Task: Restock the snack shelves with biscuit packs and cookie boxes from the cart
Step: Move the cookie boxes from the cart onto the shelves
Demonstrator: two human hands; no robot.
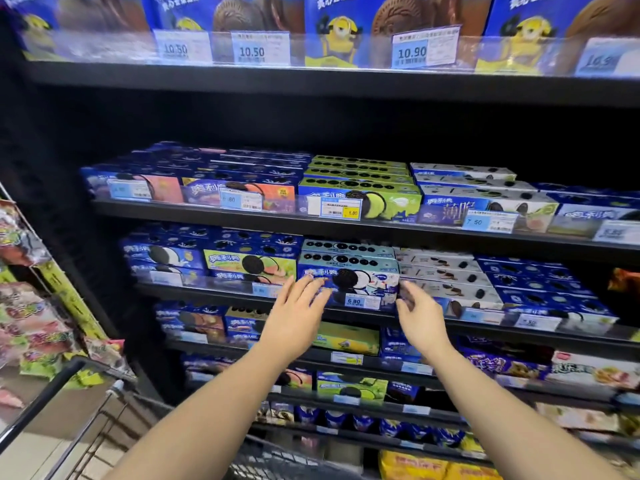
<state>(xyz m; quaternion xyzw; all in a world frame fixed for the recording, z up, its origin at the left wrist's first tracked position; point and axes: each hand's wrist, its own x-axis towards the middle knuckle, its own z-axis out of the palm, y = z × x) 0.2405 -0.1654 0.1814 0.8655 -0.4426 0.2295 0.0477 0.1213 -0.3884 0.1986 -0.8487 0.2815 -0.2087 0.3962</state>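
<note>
Hanging candy bags and the cart rim are noted at the left edge. At centre frame, the left hand is laid, fingers spread straight, on the front of the pale-blue cookie box, which is stacked at a middle shelf's lip behind a price tag. The right hand is held at the box's right end, fingers loosely bent with nothing clasped, and white boxes are packed just beside.

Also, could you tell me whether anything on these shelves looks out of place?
Nothing clearly does: the cookie boxes sit in straight rows. Only an orange packet at the right edge breaks the blue row, and it is cropped.
</note>
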